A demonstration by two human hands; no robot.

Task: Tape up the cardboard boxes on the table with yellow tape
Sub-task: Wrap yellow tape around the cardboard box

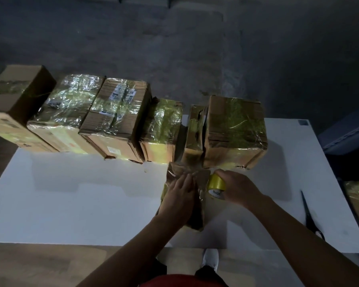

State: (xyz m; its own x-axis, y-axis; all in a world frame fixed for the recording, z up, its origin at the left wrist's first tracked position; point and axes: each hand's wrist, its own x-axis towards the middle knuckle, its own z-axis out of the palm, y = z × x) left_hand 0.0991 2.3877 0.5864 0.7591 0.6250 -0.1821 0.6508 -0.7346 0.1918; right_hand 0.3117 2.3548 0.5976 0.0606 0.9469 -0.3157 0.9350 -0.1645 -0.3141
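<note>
A small cardboard box (pixel 174 172) partly covered in shiny tape lies on the white table (pixel 81 199) in front of me. My left hand (pixel 179 195) presses flat on its top with straight fingers. My right hand (pixel 236 188) grips a yellow tape roll (pixel 216 184) right beside the box's right edge; a strip of tape runs from the roll onto the box. Much of the box is hidden under my left hand.
A row of several taped cardboard boxes (pixel 120 119) lines the table's far edge, the largest (pixel 234 131) just behind my hands. Black scissors (pixel 310 214) lie near the table's right edge. A dark bin (pixel 348 141) stands to the right. Grey floor lies beyond.
</note>
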